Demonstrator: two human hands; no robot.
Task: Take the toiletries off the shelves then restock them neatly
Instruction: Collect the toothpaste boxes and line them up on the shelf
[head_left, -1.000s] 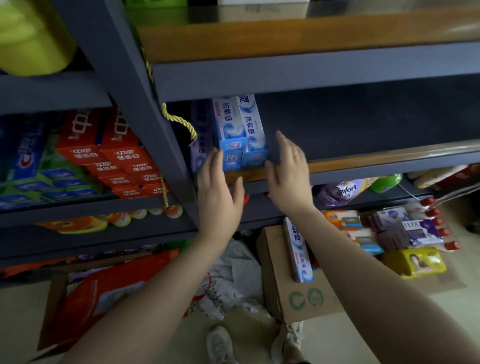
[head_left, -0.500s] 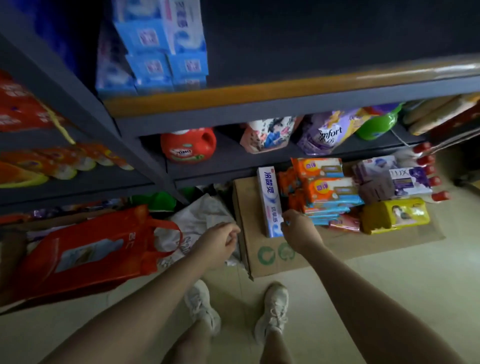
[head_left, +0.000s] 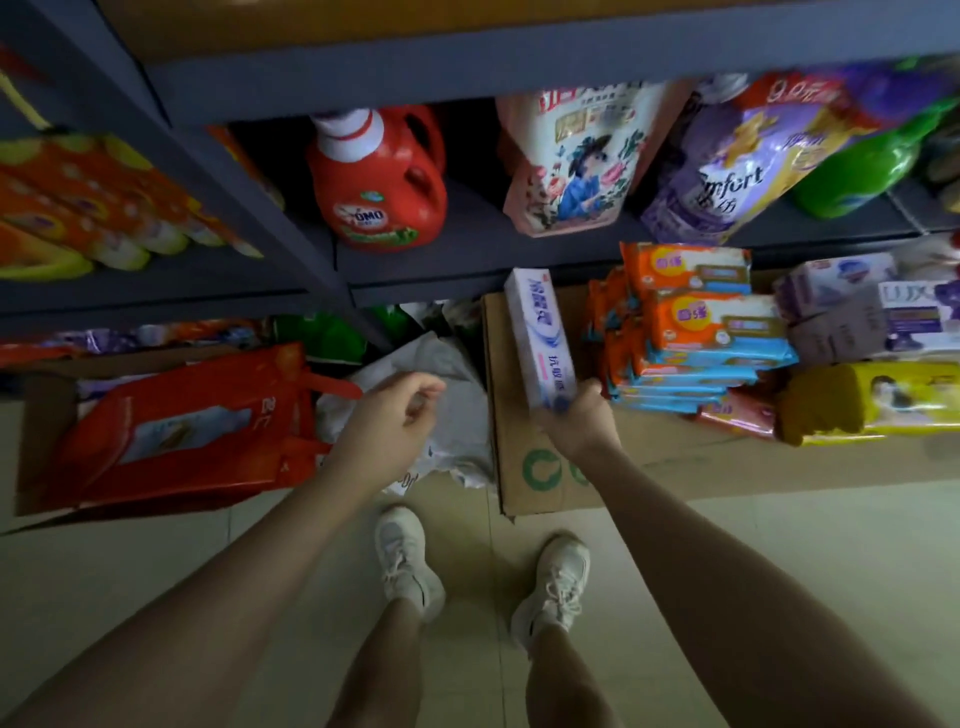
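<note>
In the head view, a long toothpaste box (head_left: 540, 338) is gripped at its near end by the right hand (head_left: 576, 421), whose fingers are closed around it. Its long axis runs away from the person, the far end pointing toward the shelf (head_left: 467, 254) and tilted slightly left. Chinese characters are printed along the white and blue face; they are too blurred to be read with certainty. The box is held above a flattened cardboard sheet (head_left: 524, 467) lying on the floor (head_left: 156, 582), on which green printed rings are seen.

The left hand (head_left: 389, 421) is held loosely curled and empty, apart from the right hand, above a crumpled white bag (head_left: 447, 364).

On the cardboard, just right of the toothpaste box, orange and blue packets (head_left: 696, 322) are stacked. Further right, purple and white boxes marked "LUX" (head_left: 893, 312) are piled over a yellow pack (head_left: 857, 400).

On the shelf, a red jug (head_left: 379, 182) labelled "OMO" is stood upright, beside a pink pouch (head_left: 571, 161) and a purple pouch (head_left: 727, 176) on which "mfort" is legible. A green bottle (head_left: 862, 171) is seen at the right.

To the left, a red bag (head_left: 182, 426) is kept inside an open cardboard box (head_left: 31, 447).
</note>
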